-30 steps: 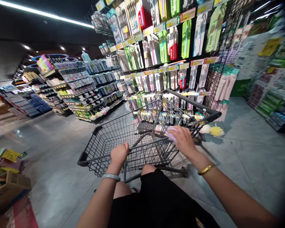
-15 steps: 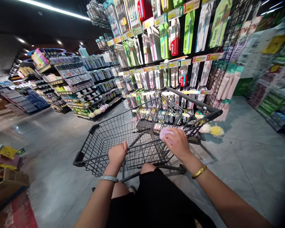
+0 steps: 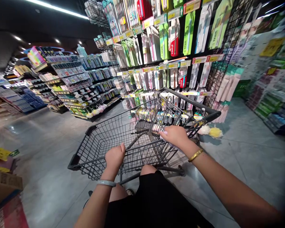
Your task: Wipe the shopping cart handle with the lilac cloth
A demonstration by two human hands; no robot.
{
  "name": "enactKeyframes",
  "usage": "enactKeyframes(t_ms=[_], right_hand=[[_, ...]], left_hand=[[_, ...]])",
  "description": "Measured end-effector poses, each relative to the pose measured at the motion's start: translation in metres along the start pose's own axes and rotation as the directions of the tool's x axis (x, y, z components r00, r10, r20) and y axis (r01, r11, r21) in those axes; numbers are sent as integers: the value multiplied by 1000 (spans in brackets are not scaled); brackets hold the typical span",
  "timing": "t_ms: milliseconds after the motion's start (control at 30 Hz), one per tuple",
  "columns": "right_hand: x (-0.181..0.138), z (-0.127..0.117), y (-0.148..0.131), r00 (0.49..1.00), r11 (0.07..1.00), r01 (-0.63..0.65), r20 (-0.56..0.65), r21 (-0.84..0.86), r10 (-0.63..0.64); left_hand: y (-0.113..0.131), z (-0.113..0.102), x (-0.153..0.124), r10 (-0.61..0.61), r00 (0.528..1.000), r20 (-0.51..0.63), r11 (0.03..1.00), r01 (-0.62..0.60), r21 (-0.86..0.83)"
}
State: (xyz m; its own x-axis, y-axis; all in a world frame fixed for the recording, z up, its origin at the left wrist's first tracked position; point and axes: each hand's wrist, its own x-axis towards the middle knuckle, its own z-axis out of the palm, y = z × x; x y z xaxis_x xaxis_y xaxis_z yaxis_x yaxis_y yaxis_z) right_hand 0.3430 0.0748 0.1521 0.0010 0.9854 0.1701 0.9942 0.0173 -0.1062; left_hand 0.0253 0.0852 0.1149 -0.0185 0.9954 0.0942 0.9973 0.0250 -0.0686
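A: What has just changed at your right hand (image 3: 177,137)?
B: You have rolled it over the lilac cloth (image 3: 165,133). Half a second ago the cloth bulged out ahead of your fingers; now only slivers show by your thumb and under the palm.
A: And what does that mean for the work?
B: Most likely your palm now backs the cloth where it meets the near rim (image 3: 142,146) of the shopping cart, at about four o'clock from the middle of your view. How hard you press cannot be told.
A: How are your hands closed?
B: Your right is curled over the cloth, its fingertips hidden beyond the rim. Your left hand (image 3: 114,157), at seven o'clock, is wrapped in a fist round the same rim, thumb up, and has stayed there.
A: Your arms?
B: Your right forearm, with the gold bangle (image 3: 196,155), points to ten o'clock, back of the hand upward. Your left, with the grey bangle (image 3: 106,183), points to one. The toothbrush rack (image 3: 173,65) stands beyond the cart, toward one o'clock.
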Motion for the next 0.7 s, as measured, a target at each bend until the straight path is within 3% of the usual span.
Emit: enactKeyframes(t_ms=[300, 700], right_hand=[[1, 5, -8, 999, 1000, -13, -42, 3, 13], [12, -2, -9, 993, 995, -81, 93, 59, 75]], left_hand=[[-2, 3, 4, -16, 1000, -7, 1000, 16, 5], [0, 0, 4, -12, 1000, 21, 1000, 12, 15]])
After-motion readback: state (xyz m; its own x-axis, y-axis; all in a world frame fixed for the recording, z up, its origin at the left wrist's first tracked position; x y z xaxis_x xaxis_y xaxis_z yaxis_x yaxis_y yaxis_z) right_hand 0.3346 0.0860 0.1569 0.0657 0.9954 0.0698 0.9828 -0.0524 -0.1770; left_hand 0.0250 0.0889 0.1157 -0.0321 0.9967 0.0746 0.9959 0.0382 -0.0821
